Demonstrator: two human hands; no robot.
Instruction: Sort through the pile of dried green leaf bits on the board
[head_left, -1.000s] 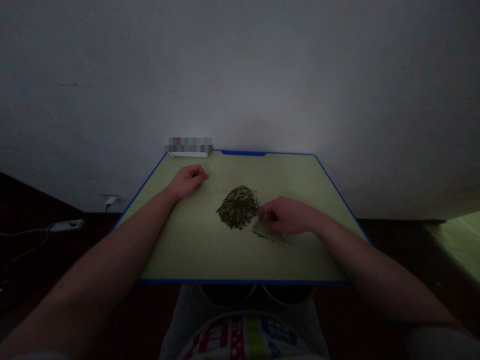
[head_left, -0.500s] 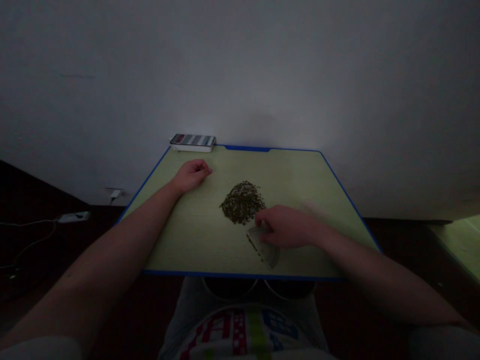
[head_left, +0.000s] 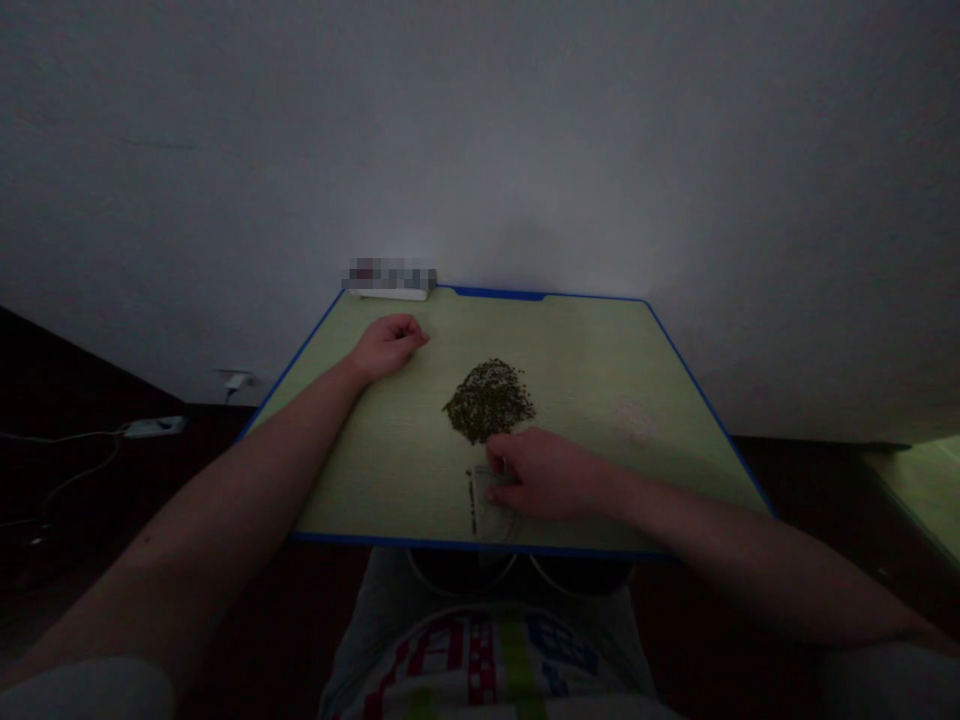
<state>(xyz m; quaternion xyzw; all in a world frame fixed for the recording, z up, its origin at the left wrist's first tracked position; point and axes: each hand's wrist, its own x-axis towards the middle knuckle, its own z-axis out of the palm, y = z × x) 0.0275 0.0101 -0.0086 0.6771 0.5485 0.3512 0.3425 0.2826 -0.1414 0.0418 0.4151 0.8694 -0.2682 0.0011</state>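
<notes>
A heap of small dark green beans mixed with pale grains (head_left: 489,402) lies mid-table. Just in front of it, my right hand (head_left: 544,470) pinches a clear plastic piece (head_left: 495,515) that looks like a protractor, its straight edge facing left. Along that edge runs a short line of green beans (head_left: 472,502), separate from the heap. To the right, a faint patch of pale grains (head_left: 634,420) is spread on the tabletop. My left hand (head_left: 388,345) rests on the table left of the heap, fingers curled in, with nothing visible in them.
The small table (head_left: 360,480) has a blue rim and stands against a grey wall. A white box with a blurred-out top (head_left: 390,290) sits at its back left corner. Below the front edge are two round containers (head_left: 461,572). A power strip (head_left: 155,427) lies at left.
My right hand has moved left and toward me with the clear protractor-like piece, turning it and dragging a line of beans away from the heap. The pale patch has come into view. My left hand stays put.
</notes>
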